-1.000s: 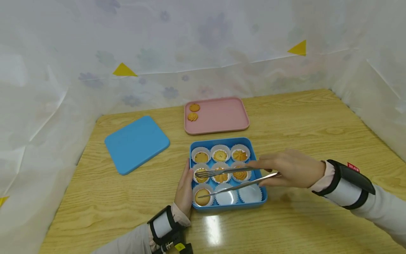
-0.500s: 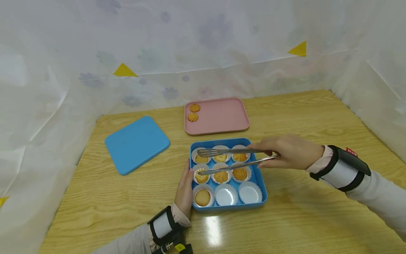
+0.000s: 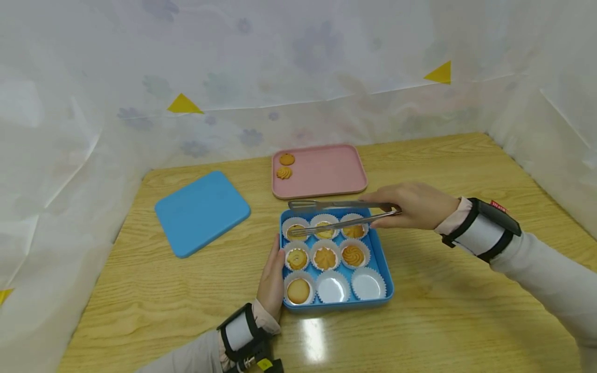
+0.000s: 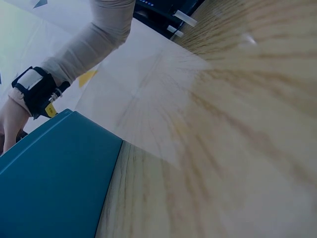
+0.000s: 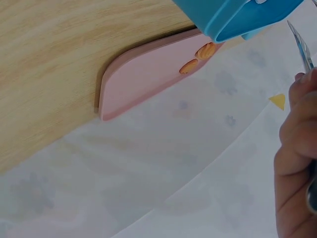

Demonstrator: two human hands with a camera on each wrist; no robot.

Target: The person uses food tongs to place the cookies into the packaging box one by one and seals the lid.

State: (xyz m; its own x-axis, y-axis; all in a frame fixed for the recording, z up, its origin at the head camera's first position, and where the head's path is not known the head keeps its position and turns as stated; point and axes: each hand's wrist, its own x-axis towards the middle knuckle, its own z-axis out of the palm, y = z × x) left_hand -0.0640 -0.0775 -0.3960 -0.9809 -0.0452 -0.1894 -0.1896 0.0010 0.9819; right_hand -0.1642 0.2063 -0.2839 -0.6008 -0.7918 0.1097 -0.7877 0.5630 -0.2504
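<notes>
In the head view my right hand (image 3: 412,204) grips metal tongs (image 3: 333,205) level over the back of a blue box (image 3: 389,277). The tong arms are apart, with nothing between their tips. My left hand (image 3: 271,282) lies along the box's left wall, fingers fairly straight. White paper cups fill the box in three rows. The back and middle rows hold cookies, among them a swirled cookie (image 3: 353,255) and a star-shaped one (image 3: 325,258). At front left is a plain round cookie (image 3: 298,291); beside it a paper cup (image 3: 333,286) and another are empty.
Behind the box lies a pink tray (image 3: 331,171) with a round cookie (image 3: 286,159) and a swirled cookie (image 3: 284,173) at its left end. A flat blue lid (image 3: 202,213) rests on the wooden table (image 3: 196,311) to the left. White sheeting (image 3: 298,62) surrounds the table.
My right hand has carried the tongs away from me, from over the middle and front rows to the back row and rim. The left hand and box have stayed put.
</notes>
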